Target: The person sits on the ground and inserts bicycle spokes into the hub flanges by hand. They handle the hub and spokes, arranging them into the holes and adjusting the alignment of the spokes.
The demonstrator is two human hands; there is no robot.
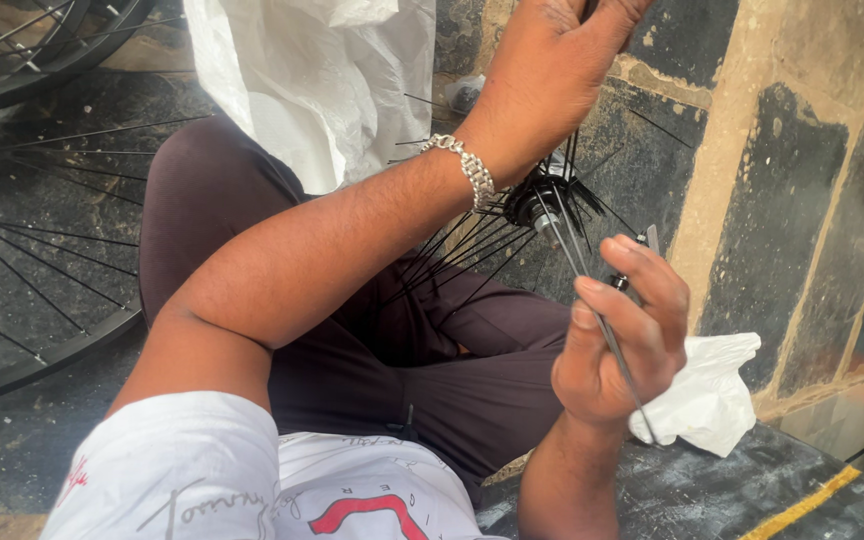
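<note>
Right hand (620,340) is pinched shut on a thin spoke (592,300) running up to the hub (537,200). Left hand (552,60) is closed on sth at the top edge, hidden. Spoke prob. best kept straight, fed w/o bending.

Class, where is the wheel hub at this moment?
In the head view, the hub sits centre-right, just below the left hand and above the right hand.

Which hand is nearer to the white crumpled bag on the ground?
The right hand: it is just left of the bag, holding a spoke. The left hand is far above it, raised over the hub.
</note>
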